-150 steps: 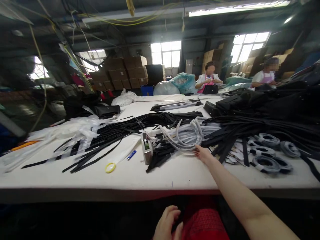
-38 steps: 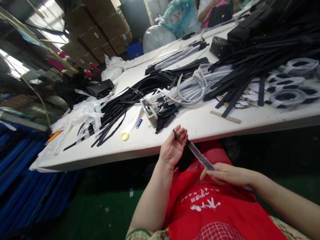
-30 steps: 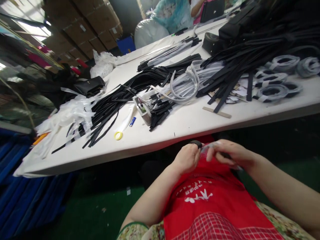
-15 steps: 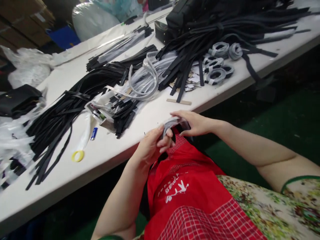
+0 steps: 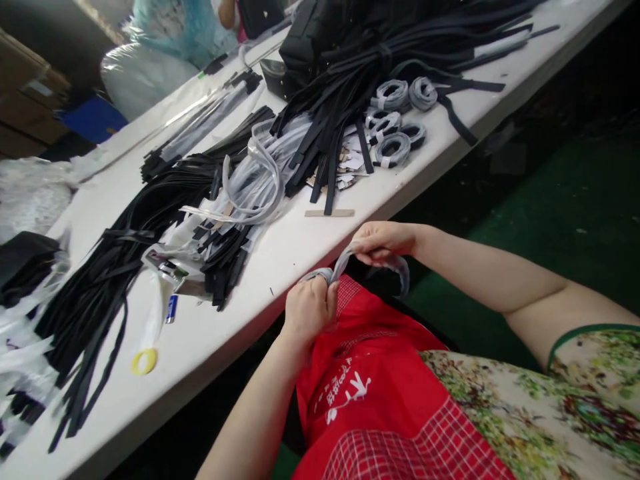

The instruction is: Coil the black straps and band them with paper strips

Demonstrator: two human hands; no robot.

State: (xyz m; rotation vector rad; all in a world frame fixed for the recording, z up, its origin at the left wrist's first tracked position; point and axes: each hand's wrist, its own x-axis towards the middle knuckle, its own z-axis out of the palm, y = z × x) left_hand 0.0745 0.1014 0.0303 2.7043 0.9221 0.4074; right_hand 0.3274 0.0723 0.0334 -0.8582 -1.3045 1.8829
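Note:
Over the table's near edge, in front of the red apron, my left hand (image 5: 311,305) is closed around the coiled part of a grey wrapped strap (image 5: 343,261). My right hand (image 5: 383,241) grips the same strap a short way up to the right, and a stretch between the two hands is pulled fairly straight. The strap's loose end hangs in a curve below my right hand. Several rolled strap coils (image 5: 393,148), each with a white band, lie on the table beyond. A flat beige strip (image 5: 329,213) lies near the edge.
Bundles of black straps (image 5: 145,193) cover much of the white table (image 5: 250,293). Clear-wrapped grey straps (image 5: 260,180) lie in the middle. A yellow tape ring (image 5: 145,361) and a blue battery (image 5: 171,309) are at the left. Black bags (image 5: 310,40) stand behind.
My left hand has closed over the coil, and my right hand has shut on the strap and drawn a length out to the right. The view has shifted, so the table's contents appear further left.

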